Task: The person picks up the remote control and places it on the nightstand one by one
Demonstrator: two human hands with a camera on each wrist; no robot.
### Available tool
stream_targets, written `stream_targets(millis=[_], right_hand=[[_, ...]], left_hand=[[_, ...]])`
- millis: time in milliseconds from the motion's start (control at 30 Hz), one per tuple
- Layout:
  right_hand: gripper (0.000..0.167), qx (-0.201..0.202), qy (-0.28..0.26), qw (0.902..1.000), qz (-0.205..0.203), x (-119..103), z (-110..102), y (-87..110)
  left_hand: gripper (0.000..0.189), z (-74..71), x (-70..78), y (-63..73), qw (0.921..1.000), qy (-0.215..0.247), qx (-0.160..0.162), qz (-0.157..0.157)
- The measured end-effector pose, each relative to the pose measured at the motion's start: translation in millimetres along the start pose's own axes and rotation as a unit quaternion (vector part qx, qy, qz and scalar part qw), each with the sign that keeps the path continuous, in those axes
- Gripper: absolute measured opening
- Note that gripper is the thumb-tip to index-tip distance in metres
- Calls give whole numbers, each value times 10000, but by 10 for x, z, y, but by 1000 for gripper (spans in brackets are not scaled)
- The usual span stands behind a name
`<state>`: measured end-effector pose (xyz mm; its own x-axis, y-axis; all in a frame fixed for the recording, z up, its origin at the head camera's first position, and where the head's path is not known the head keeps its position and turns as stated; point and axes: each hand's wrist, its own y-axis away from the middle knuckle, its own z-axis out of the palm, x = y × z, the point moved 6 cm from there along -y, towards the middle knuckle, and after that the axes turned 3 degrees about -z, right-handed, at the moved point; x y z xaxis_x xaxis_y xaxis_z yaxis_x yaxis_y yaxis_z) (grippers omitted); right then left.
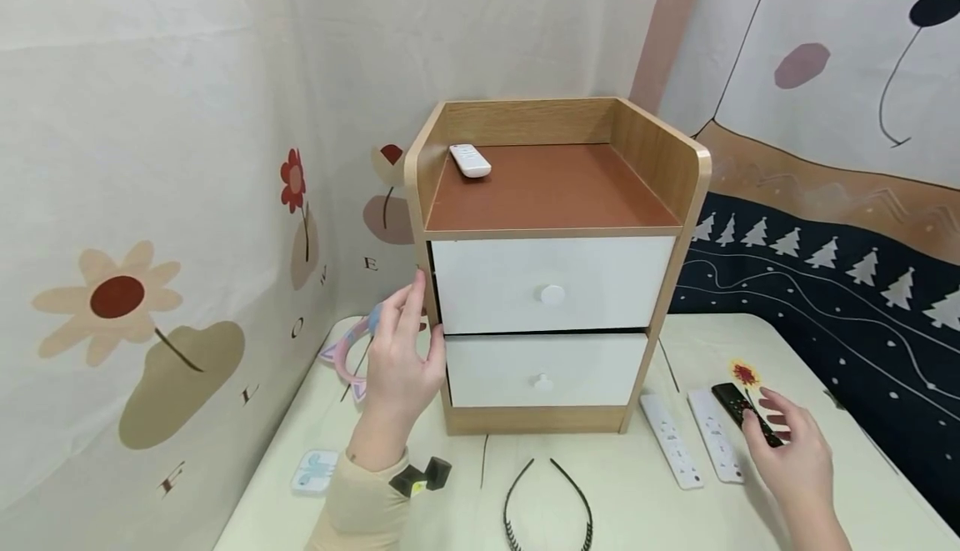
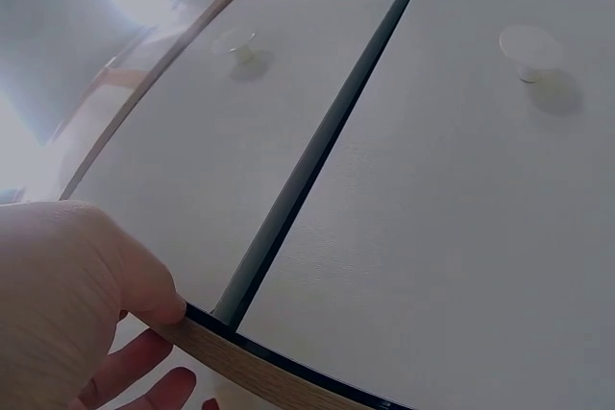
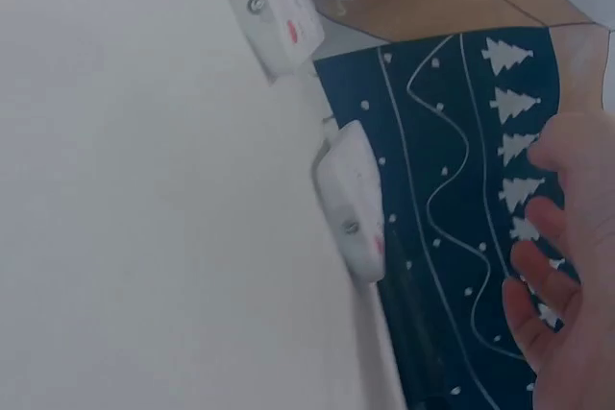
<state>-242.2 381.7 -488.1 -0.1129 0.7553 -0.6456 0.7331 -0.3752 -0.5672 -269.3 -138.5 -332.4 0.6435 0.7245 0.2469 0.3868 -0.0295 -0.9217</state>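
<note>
A small wooden cabinet (image 1: 627,421) with two white drawers stands at the middle of the table in the head view. My left hand (image 1: 405,359) rests against its left side, fingers reaching up along the panel. In the left wrist view the thumb (image 2: 144,285) lies at the front edge, beside the gap between the upper drawer (image 2: 452,237) and the lower drawer (image 2: 250,132). On the right, my right hand (image 1: 795,451) hovers with loosely bent fingers, overlapping the near end of a black remote control (image 1: 731,401) in the head view. Nothing shows between the fingers in the right wrist view.
Two white power strips (image 1: 670,438) lie between the cabinet and the black remote. A white remote (image 1: 470,161) sits on the cabinet top. A black headband (image 1: 590,511) lies in front, with a pink cat-ear headband (image 1: 342,359) and a pale blue case (image 1: 315,473) at left.
</note>
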Motion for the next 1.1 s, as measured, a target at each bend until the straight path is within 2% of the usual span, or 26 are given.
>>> stream_targets(millis=[100,233,400,600,733,967,1100], right_hand=[[49,-580,519,9964,334,111,33,10],[54,-1324,1032,9826,799,270,92,10],[59,-1827,1362,9668,1157,353,164,-17],[62,-2130,1638,9516,1489,431,180,21],[63,-2209,1883,9450,1511,460,169,41],[60,-2089,1893,9474,1513,464,143,44],[61,-1805,1724,9543,1644,446,123,40]], left_hand=[[80,1,15,1,10000,-30,-62,1],[80,-1,10,11,10000,-27,-41,-15],[81,-25,-23,18,9999,-13,139,-19],[83,-22,-31,13,9999,26,145,11],[82,-9,-39,7,10000,15,83,2],[82,-5,-25,9,10000,-42,-26,15],[85,-5,-11,4,10000,-2,13,72]])
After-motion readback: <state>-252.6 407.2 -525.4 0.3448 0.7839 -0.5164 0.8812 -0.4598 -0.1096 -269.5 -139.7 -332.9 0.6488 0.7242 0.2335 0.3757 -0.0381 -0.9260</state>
